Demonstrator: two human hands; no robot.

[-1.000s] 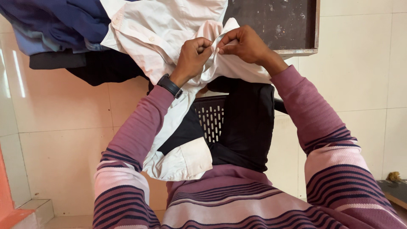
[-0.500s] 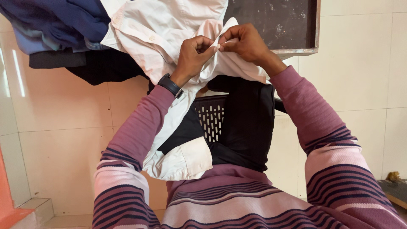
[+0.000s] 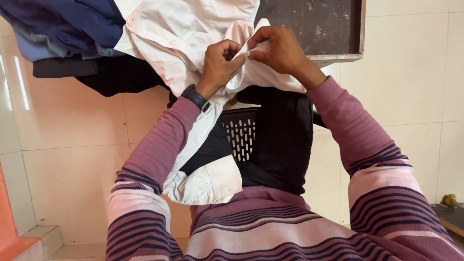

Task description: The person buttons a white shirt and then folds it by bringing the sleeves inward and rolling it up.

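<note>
A: Head view, looking down. What do the hands have?

B: Both are on a white shirt. The left hand is curled into a loose fist, thumb and fingers pinching a fold of the white cloth. The right hand meets it from the other side, fingertips pinching the same fold. The two sets of fingertips touch, or very nearly, at the pinch.

A: Where does the shirt lie?

B: Its body is spread at the top of the view, over a pile of clothes. One sleeve hangs down past the left wrist, and its cuff rests near the person's chest.

A: What is under it?

B: A black plastic chair with a slotted back, draped with a black garment. The shirt sleeve runs down in front of the chair back.

A: Anything else in the pile?

B: Blue clothes at upper left, just beside the shirt's collar edge. Dark cloth below them, partly under the shirt.

A: On the person?

B: A black wristwatch on the left wrist. Purple striped sweater, both sleeves in view.

A: Surroundings?

B: Pale tiled floor all round. A dark slab with a wooden edge at upper right, behind the right hand. An orange strip at the lower left corner; what it is, cannot tell.
</note>
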